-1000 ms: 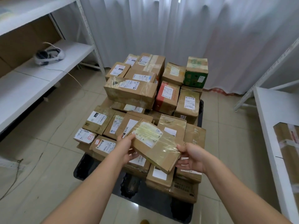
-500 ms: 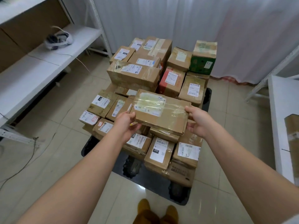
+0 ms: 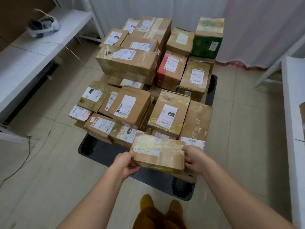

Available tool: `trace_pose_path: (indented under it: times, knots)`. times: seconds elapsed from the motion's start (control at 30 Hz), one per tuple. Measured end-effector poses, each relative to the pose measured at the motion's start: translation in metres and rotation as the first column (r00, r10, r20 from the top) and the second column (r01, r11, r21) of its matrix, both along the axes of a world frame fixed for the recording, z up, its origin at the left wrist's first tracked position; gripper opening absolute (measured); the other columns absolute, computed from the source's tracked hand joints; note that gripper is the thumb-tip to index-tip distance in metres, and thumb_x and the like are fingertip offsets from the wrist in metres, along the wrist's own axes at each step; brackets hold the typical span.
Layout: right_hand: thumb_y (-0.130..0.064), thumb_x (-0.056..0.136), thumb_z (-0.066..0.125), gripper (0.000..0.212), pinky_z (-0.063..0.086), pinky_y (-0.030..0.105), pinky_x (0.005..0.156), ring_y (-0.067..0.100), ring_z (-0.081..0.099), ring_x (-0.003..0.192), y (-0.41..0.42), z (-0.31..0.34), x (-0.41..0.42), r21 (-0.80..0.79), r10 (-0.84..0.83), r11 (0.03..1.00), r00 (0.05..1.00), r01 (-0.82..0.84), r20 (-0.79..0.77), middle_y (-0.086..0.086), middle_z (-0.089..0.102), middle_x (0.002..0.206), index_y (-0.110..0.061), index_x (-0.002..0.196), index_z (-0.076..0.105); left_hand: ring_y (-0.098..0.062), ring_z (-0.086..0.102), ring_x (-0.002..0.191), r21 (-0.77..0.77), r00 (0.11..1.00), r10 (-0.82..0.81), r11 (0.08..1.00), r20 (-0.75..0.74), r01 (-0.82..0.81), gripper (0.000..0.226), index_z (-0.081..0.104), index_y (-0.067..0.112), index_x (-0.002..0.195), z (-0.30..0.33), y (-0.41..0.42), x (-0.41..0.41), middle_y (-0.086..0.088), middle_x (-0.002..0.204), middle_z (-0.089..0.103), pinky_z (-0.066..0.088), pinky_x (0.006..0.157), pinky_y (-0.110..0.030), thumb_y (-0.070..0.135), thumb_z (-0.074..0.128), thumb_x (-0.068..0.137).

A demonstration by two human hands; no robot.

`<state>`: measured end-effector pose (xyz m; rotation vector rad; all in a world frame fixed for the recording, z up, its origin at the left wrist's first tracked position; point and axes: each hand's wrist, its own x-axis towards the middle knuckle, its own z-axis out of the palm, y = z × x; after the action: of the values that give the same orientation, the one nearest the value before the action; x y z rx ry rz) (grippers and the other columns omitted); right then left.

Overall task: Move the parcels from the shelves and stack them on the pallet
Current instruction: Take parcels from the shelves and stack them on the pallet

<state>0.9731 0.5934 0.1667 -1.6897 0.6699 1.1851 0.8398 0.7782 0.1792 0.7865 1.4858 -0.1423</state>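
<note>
A flat brown parcel point(image 3: 159, 152) wrapped in clear tape, with a faded label, sits low at the near edge of the stack. My left hand point(image 3: 125, 162) grips its left end and my right hand point(image 3: 195, 158) grips its right end. Behind it, the black pallet point(image 3: 97, 151) carries several cardboard parcels in layers, among them a long brown box point(image 3: 127, 63), a red-sided box point(image 3: 171, 70) and a green box point(image 3: 208, 38) at the back right.
White shelves point(image 3: 28, 52) run along the left, with a headset point(image 3: 43, 27) and its cable on them. Another white shelf point(image 3: 293, 104) stands at the right edge. A white curtain point(image 3: 189, 9) hangs behind the pallet. My feet point(image 3: 160, 205) stand on tiled floor just in front.
Both hands have brought the flat parcel down and toward me, from above the middle of the stack to its near edge. The view has tilted downward, and my feet show.
</note>
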Motion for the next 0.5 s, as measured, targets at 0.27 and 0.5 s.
trace_pose_path:
  times: [0.27, 0.5]
  knots:
    - [-0.011, 0.1, 0.045, 0.042, 0.041, 0.028, 0.068, 0.015, 0.051, 0.09, 0.033, -0.036, -0.006, 0.034, 0.274, 0.96, 0.958, -0.278, 0.09, -0.001, 0.052, 0.122, -0.02, 0.141, 0.047, -0.035, 0.057, 0.117, -0.072, 0.985, 0.164, 0.983, -0.054, -0.168, 0.023, 0.051, 0.004, 0.118, -0.058, -0.008, -0.032, -0.018, 0.106, 0.059, 0.049, 0.1, -0.048, -0.004, 0.04, 0.1]
    - [-0.027, 0.09, 0.053, 0.058, 0.035, 0.047, 0.11, 0.032, 0.033, 0.134, 0.053, -0.067, 0.001, -0.117, 0.469, 0.883, 0.857, -0.454, 0.214, 0.002, 0.03, 0.147, -0.04, 0.145, 0.041, -0.034, 0.056, 0.106, -0.147, 0.984, 0.169, 0.973, -0.062, -0.176, 0.033, 0.05, 0.007, 0.118, -0.086, -0.015, -0.037, -0.016, 0.1, 0.059, 0.048, 0.09, -0.048, -0.01, 0.032, 0.098]
